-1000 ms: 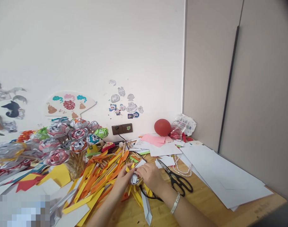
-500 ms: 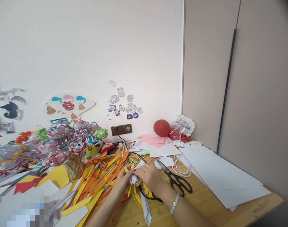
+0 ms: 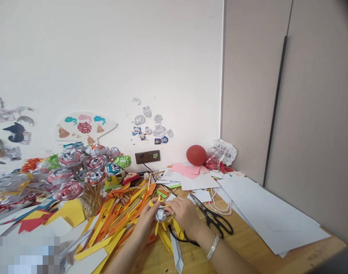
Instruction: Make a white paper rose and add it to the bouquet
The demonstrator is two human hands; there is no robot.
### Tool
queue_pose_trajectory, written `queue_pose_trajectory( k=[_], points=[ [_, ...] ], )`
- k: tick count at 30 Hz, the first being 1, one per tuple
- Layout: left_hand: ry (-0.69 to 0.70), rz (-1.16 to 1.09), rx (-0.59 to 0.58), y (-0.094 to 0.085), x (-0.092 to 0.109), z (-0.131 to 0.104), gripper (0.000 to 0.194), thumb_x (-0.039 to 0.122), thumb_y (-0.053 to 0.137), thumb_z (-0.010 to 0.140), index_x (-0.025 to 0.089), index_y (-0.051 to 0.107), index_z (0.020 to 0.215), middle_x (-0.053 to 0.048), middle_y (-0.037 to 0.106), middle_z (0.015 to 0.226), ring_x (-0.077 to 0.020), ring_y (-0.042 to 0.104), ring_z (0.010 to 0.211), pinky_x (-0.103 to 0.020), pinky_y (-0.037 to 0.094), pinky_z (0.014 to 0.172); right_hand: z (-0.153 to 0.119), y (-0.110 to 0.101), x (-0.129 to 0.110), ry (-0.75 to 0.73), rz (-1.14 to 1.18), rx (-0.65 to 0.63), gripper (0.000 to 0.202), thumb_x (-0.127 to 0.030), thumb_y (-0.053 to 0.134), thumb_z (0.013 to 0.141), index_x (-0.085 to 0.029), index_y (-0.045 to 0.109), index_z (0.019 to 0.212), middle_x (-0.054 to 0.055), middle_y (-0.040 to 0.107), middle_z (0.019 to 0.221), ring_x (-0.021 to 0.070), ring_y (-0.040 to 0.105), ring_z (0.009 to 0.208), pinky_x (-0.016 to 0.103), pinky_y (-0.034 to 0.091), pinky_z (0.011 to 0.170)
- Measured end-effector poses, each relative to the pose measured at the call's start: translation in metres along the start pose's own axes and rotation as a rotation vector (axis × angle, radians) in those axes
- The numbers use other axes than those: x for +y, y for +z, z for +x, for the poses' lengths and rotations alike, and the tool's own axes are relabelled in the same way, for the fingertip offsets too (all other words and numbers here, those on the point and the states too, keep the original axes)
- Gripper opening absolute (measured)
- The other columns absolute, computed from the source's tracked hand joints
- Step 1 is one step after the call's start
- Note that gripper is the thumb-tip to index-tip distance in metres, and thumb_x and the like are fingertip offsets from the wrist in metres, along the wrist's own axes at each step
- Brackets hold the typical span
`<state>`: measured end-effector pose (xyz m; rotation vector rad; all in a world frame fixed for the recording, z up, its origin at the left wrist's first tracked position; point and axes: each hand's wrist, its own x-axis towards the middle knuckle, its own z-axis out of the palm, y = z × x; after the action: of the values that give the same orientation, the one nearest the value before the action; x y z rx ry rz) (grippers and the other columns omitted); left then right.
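Note:
Between my two hands is a small white folded paper flower (image 3: pixel 160 214) with yellow paper at its top. My left hand (image 3: pixel 147 216) has its fingers closed round the flower's left side. From the right, my right hand (image 3: pixel 183 211) pinches at the flower's upper right edge, its fingertips close to the yellow paper. A bracelet (image 3: pixel 213 246) circles my right wrist. Yellow folded strips (image 3: pixel 164 236) and a white folded strip (image 3: pixel 177 254) lie below the hands. Black-handled scissors (image 3: pixel 214 217) rest open to the right of my right hand.
Orange and yellow paper strips (image 3: pixel 121 213) spread across the table's left half. Paper flowers (image 3: pixel 95 163) stand behind them at the left. A red balloon (image 3: pixel 196 155), a pearl string (image 3: pixel 219 210) and white sheets (image 3: pixel 272 217) are at the right. A black cable (image 3: pixel 181 239) crosses near my hands.
My right hand has shifted slightly right, and its fingers have moved off the flower's middle, which shows more of the white paper. The camera view has shifted a little.

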<state>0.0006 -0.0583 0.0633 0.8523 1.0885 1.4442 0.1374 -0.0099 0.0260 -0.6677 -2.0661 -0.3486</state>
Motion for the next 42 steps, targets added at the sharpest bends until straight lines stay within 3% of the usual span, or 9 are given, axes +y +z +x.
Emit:
queue_pose_trajectory(
  k=[4,16,22,27,30,33,37,40,42],
  points=[
    [0.041,-0.041,-0.001,-0.004,-0.001,0.003,0.033,0.039,0.072,0.058,0.020,0.060,0.083,0.002,0.065,0.074,-0.0127,0.057,0.065,-0.022,0.042,0.058,0.002,-0.003,-0.004,0.127,0.151,0.017,0.011,-0.022,0.049,0.086,-0.020,0.060,0.090,0.002,0.067,0.083,0.0154,0.059,0.075,0.026,0.042,0.065],
    [-0.093,-0.054,0.027,-0.011,-0.007,0.009,0.021,0.030,0.068,0.063,0.020,0.058,0.079,0.002,0.062,0.064,-0.0140,0.056,0.057,-0.022,0.039,0.050,0.001,0.000,-0.003,0.073,0.264,-0.151,0.004,-0.020,0.055,0.081,-0.021,0.059,0.081,-0.001,0.065,0.077,0.0137,0.058,0.074,0.024,0.042,0.066],
    [-0.052,-0.062,-0.054,-0.005,-0.002,0.004,0.028,0.026,0.065,0.065,0.022,0.055,0.091,0.002,0.065,0.074,-0.0142,0.059,0.063,-0.022,0.041,0.055,0.003,0.000,-0.005,0.164,0.256,-0.124,0.006,-0.017,0.054,0.081,-0.021,0.058,0.080,-0.002,0.066,0.078,0.0134,0.060,0.074,0.023,0.041,0.064],
    [0.076,-0.153,-0.078,-0.004,0.004,0.004,0.034,0.027,0.066,0.066,0.022,0.056,0.098,-0.003,0.065,0.094,-0.0175,0.060,0.082,-0.024,0.045,0.065,0.003,0.000,-0.007,0.303,0.193,-0.054,0.007,-0.027,0.056,0.079,-0.020,0.058,0.081,-0.001,0.064,0.072,0.0140,0.058,0.065,0.023,0.037,0.057],
    [0.147,-0.196,-0.161,-0.004,0.003,0.003,0.037,0.024,0.067,0.066,0.024,0.054,0.100,-0.002,0.064,0.098,-0.0190,0.059,0.090,-0.026,0.045,0.072,0.002,0.001,-0.006,0.307,0.167,-0.029,0.006,-0.023,0.054,0.080,-0.020,0.058,0.081,-0.001,0.064,0.071,0.0141,0.057,0.063,0.023,0.036,0.057],
    [0.131,-0.194,-0.274,-0.006,0.001,0.001,0.034,0.022,0.068,0.066,0.026,0.054,0.097,0.000,0.064,0.091,-0.0174,0.059,0.084,-0.026,0.045,0.071,0.002,0.002,-0.004,0.279,0.110,-0.014,0.010,-0.015,0.051,0.077,-0.019,0.058,0.082,0.001,0.064,0.074,0.0152,0.057,0.066,0.024,0.036,0.059],
    [0.131,-0.149,-0.356,-0.008,0.004,-0.002,0.030,0.036,0.071,0.063,0.024,0.058,0.087,-0.001,0.063,0.083,-0.0161,0.058,0.073,-0.026,0.043,0.066,0.003,0.001,0.001,0.240,0.037,-0.001,0.015,-0.010,0.047,0.077,-0.019,0.058,0.083,0.001,0.064,0.075,0.0161,0.057,0.069,0.025,0.036,0.060],
    [0.125,-0.122,-0.315,-0.006,0.006,-0.002,0.035,0.052,0.067,0.061,0.022,0.057,0.074,-0.003,0.063,0.085,-0.0172,0.058,0.073,-0.027,0.044,0.066,0.002,0.000,0.004,0.222,0.013,0.027,0.017,-0.008,0.046,0.079,-0.019,0.058,0.080,0.001,0.063,0.073,0.0154,0.055,0.065,0.025,0.036,0.059],
    [0.144,-0.111,-0.247,-0.002,0.006,-0.002,0.033,0.052,0.065,0.063,0.022,0.053,0.069,-0.003,0.064,0.090,-0.0171,0.058,0.074,-0.028,0.044,0.066,0.001,0.000,0.006,0.198,-0.007,0.057,0.018,-0.008,0.044,0.081,-0.019,0.058,0.082,0.002,0.063,0.073,0.0154,0.054,0.065,0.026,0.036,0.060]
  ],
)
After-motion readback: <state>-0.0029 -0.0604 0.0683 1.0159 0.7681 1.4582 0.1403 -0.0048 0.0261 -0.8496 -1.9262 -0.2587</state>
